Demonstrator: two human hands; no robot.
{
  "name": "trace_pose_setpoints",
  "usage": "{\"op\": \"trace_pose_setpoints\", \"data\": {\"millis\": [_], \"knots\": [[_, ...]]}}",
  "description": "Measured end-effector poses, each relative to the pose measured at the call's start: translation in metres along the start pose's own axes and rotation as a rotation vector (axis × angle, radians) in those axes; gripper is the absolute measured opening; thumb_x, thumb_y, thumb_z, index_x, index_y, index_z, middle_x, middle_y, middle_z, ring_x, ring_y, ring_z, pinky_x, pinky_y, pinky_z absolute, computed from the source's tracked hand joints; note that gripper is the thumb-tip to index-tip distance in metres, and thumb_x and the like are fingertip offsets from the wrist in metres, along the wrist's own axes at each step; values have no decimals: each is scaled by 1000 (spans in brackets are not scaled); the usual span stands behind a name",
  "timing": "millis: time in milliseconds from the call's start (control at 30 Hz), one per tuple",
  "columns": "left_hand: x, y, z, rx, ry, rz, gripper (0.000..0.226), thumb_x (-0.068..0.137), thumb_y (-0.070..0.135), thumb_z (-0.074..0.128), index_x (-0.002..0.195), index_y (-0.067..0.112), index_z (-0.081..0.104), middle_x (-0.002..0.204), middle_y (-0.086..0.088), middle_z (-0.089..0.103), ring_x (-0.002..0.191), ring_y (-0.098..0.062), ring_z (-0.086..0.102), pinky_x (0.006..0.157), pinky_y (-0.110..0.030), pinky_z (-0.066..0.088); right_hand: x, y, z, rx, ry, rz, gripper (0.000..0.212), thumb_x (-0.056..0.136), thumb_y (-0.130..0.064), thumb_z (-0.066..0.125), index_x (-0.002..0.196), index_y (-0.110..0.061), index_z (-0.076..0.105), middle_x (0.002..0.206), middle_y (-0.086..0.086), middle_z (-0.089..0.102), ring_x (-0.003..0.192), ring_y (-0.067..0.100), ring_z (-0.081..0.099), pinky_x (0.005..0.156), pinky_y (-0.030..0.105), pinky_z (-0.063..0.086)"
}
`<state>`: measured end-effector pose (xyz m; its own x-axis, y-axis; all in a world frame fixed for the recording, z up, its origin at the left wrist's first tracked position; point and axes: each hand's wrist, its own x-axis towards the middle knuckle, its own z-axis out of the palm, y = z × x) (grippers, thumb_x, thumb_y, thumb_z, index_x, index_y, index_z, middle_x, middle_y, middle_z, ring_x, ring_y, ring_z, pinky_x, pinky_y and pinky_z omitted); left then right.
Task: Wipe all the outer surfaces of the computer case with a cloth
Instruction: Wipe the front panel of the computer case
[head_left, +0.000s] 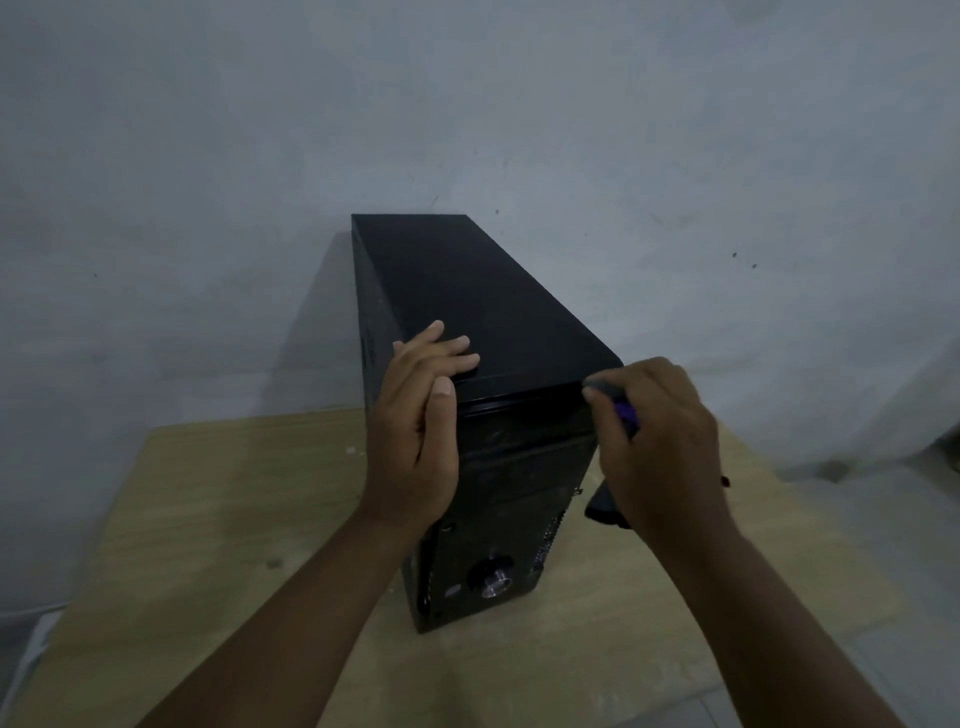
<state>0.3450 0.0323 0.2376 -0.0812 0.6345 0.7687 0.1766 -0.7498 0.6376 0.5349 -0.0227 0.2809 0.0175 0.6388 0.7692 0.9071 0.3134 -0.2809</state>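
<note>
Black and tall, the case (498, 312) stands upright on a wooden table (208, 519), its back close to a grey wall (208, 156) and its front panel facing the person. The left hand (415, 431) lies flat over the top front-left corner, fingers straight on the top and thumb down the front edge. The right hand (660, 447) is curled round a dark cloth (623, 413) with a purple patch, at the top front-right corner. In this dim light the cloth seems to touch the right edge, though I cannot be sure.

The risk is a tip or a slide. The case is narrow, and a firm wipe across its right side pushes leftward, while the left hand only rests on it and does not clamp. A bunched cloth may also skip patches.
</note>
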Motion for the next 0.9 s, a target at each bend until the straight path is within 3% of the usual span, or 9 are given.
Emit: {"op": "trace_pose_setpoints", "data": {"millis": [100,233,333,400,567,667,900], "knots": [[-1,2,10,21,20,-15,36,98,10,34,112,11,67,124,-3,65,139,-19,46,114,-60,33,0,15,3,31,101,178,4,92,-7,66,95,-7,68,90,-1,58,84,17,56,75,20,41],[-2,3,24,72,71,-28,38,99,10,32,109,6,68,124,-5,65,140,-19,46,115,-56,35,5,15,9,253,176,473,6,96,-14,61,91,-18,64,88,-7,57,80,3,48,71,1,34],[-3,5,35,87,127,-52,40,98,10,31,107,2,69,125,-8,65,141,-19,45,117,-47,36,6,25,13,414,166,649,8,98,-23,58,91,-22,61,84,-11,60,78,5,55,65,3,37],[-3,7,42,79,178,-66,39,98,10,30,105,3,68,124,-8,65,141,-19,45,117,-42,36,3,31,12,451,132,609,7,98,-22,59,91,-22,61,84,-10,61,79,4,56,65,4,37],[-3,8,49,94,232,-66,38,98,8,29,104,6,67,126,-10,64,141,-19,44,117,-33,34,-2,53,10,366,97,257,3,94,-9,64,92,-11,62,89,-4,56,81,7,50,74,2,36],[-3,9,55,95,240,-82,39,99,1,28,105,7,66,127,-9,63,143,-20,42,117,-30,33,0,63,12,373,129,198,3,93,-7,65,93,-8,63,91,-3,55,83,12,52,76,4,36],[-5,8,52,128,204,-76,40,98,-4,28,107,4,66,127,-13,63,143,-21,42,118,-33,33,8,62,18,308,239,-80,8,92,-5,67,94,2,67,92,11,59,87,19,53,73,36,50]]}}
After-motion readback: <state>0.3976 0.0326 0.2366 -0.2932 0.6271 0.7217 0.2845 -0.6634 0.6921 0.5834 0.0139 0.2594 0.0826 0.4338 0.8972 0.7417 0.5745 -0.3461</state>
